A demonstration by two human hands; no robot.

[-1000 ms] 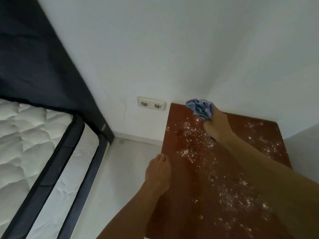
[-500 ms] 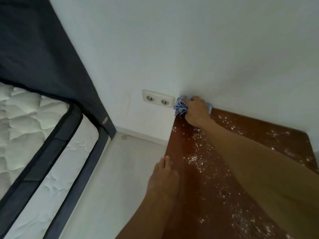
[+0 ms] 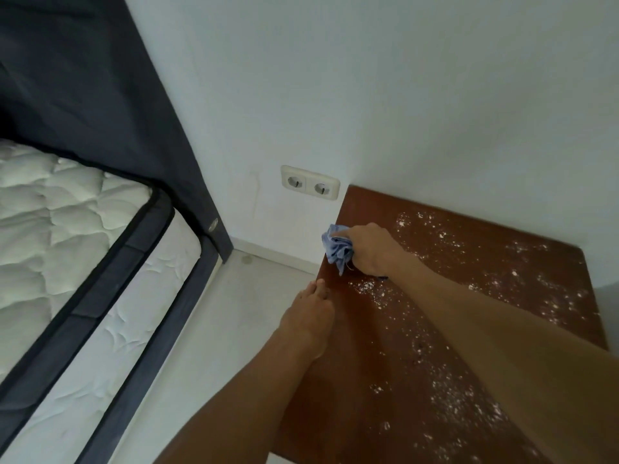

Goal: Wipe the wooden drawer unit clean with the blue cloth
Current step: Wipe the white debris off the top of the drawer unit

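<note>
A white wall (image 3: 418, 95) stands behind the wooden unit (image 3: 366, 209), whose reddish-brown top is scattered with white specks (image 3: 450, 396). The right hand (image 3: 371, 251) grips the bunched blue cloth (image 3: 336, 249), fingers curled round it, and holds it against the top at the left edge, toward the back. A fold of the cloth sticks out past that edge. A small patch of specks lies just in front of this hand, and more are spread over the right and near parts of the top. The back-left corner looks bare.

The left hand (image 3: 310, 321) lies flat on the left edge nearer the person, with fingers straight and together. It holds nothing and is apart from the cloth.

A double socket (image 3: 310, 185) sits on the wall just left of the unit's back corner. Further left, dark fabric (image 3: 83, 78) hangs down to the pale floor (image 3: 201, 329) beside a white quilted mattress (image 3: 50, 209) with dark edging.
</note>
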